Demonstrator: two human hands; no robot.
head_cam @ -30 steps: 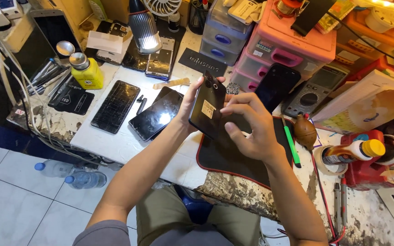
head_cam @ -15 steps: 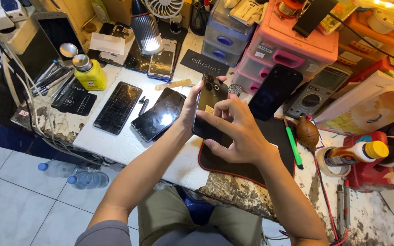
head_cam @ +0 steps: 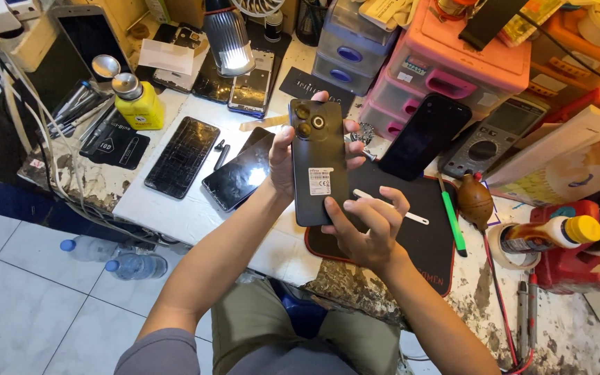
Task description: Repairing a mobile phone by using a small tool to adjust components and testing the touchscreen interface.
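Your right hand [head_cam: 369, 232] sits nearest you, fingers curled under the bottom edge of the dark phone [head_cam: 319, 161], propping it. Your left hand [head_cam: 287, 156] clamps the phone's sides further up, back cover facing you w/ camera cluster on top. Judging by this, the cover's still on and unopened; a white pry tool [head_cam: 391, 207] lies just right of your right hand on the black mat [head_cam: 428, 243], untouched. Left of your left hand: two loose screens [head_cam: 182, 156], then a yellow bottle [head_cam: 137, 104] beyond.
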